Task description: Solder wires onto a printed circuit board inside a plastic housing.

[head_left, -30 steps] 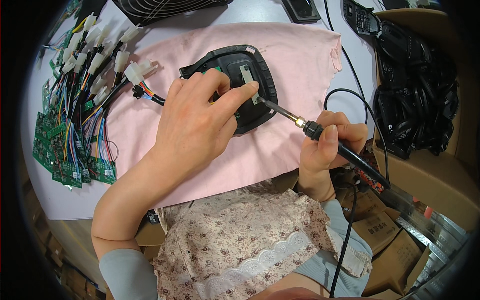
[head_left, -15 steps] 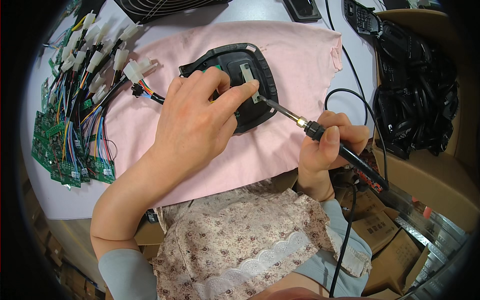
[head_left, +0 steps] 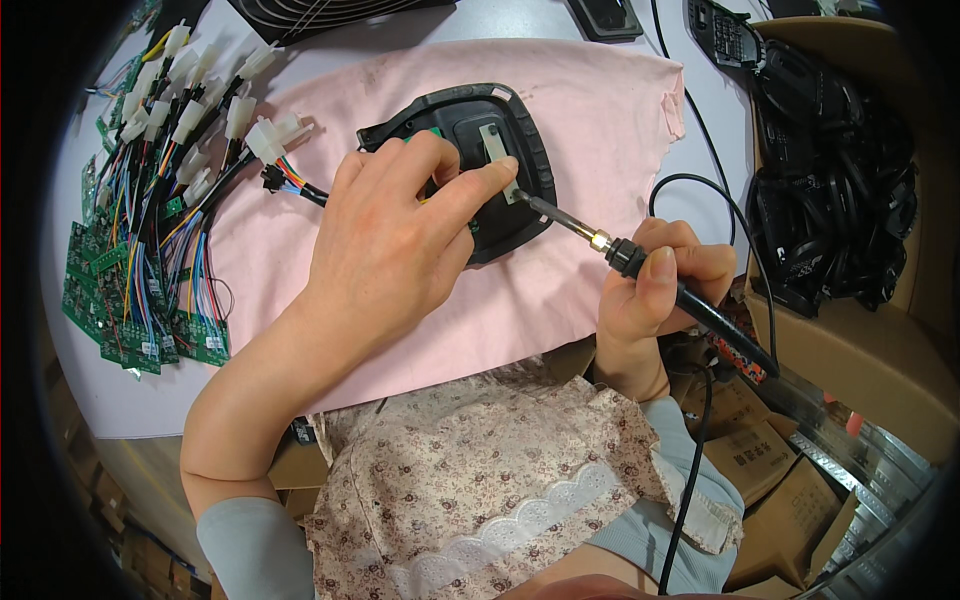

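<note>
A black plastic housing (head_left: 470,105) with a rounded, ribbed edge lies on a pink cloth (head_left: 580,100). Across it runs a thin pale metal strip (head_left: 493,144). My left hand (head_left: 390,230) is closed over the housing's near left part, its index fingertip pressing on the strip. What its other fingers grip is partly hidden; a bit of green board shows beside them. In my right hand (head_left: 650,275) is a soldering iron (head_left: 722,322) with a black handle and brass collar, fingers wrapped round it. Its tip touches the strip's near end or lies just beside it.
Green circuit boards (head_left: 95,290) with bundled wires and white connectors (head_left: 240,118) are heaped at the left. A cardboard box (head_left: 850,370) of black parts (head_left: 825,190) stands at the right. A black cable (head_left: 725,190) loops by my right hand. A dark fan-like grille (head_left: 320,15) sits at the back.
My right hand and the soldering iron have shifted very slightly, with the tip staying at the strip's near end. My left hand keeps its place on the housing.
</note>
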### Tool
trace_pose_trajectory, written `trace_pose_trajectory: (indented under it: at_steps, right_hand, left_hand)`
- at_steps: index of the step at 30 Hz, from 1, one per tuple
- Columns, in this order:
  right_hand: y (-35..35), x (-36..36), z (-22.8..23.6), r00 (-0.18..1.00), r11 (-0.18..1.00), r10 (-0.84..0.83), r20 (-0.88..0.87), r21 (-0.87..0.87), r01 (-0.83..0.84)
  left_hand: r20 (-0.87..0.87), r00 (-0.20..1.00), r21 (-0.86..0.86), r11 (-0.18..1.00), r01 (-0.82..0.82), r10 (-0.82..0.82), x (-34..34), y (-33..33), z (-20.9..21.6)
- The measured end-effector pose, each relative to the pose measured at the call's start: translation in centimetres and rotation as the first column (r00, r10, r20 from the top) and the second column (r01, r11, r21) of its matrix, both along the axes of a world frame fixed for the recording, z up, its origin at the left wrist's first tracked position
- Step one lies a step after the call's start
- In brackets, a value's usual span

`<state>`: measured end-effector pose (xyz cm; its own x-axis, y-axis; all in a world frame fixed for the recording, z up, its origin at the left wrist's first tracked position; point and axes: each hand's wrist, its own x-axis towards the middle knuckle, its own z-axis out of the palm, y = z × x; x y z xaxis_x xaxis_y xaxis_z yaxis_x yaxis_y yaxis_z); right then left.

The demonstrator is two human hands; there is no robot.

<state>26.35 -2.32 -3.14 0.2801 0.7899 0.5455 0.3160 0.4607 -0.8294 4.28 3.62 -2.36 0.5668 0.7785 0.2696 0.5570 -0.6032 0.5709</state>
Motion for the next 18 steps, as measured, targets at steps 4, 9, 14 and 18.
trace_pose_trajectory:
  at_steps: [4, 9, 14, 18]
  right_hand:
    - [0.16, -0.34, -0.07, 0.999, 0.999, -0.049, -0.013, 0.002, 0.049]
    - [0.05, -0.26, -0.12, 0.998, 0.998, -0.055, -0.016, -0.005, 0.055]
    - [0.02, -0.37, -0.06, 0.998, 0.999, -0.052, -0.026, -0.014, 0.052]
    - [0.00, -0.33, 0.00, 0.997, 0.997, -0.077, 0.005, -0.010, 0.077]
  left_hand:
    - [0.001, 1.000, -0.003, 1.000, -0.004, 0.004, -0.05, -0.02, 0.02]
    - [0.005, 1.000, -0.005, 1.000, -0.004, 0.004, -0.03, -0.04, 0.04]
    - [0.010, 1.000, -0.002, 1.000, -0.005, 0.005, -0.09, -0.04, -0.03]
    - [0.010, 1.000, -0.008, 1.000, -0.003, 0.003, -0.03, 0.02, 0.05]
